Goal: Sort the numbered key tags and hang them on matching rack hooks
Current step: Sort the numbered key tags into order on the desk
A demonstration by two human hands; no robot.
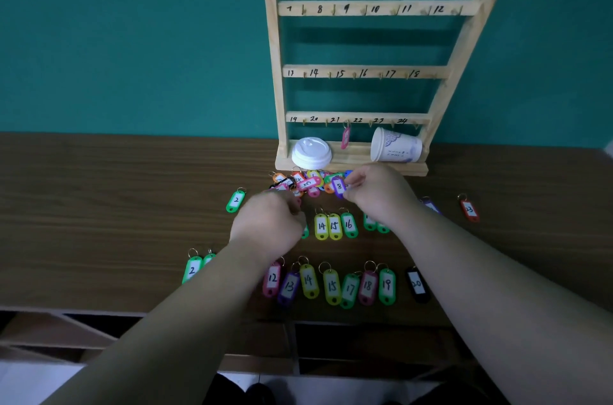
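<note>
While the heap (pixel 305 184) gets picked over, step: sorting, mid-frame
Right hand (pixel 378 189): pinching purple tag 8 (pixel 339 187) at the heap's right edge
Left hand (pixel 268 222): curled beside the heap, contents unclear
Next: probably a clean lift, then number 8 on the rack (pixel 388 5), upper centre
Tag look: small purple plastic, white label
</note>
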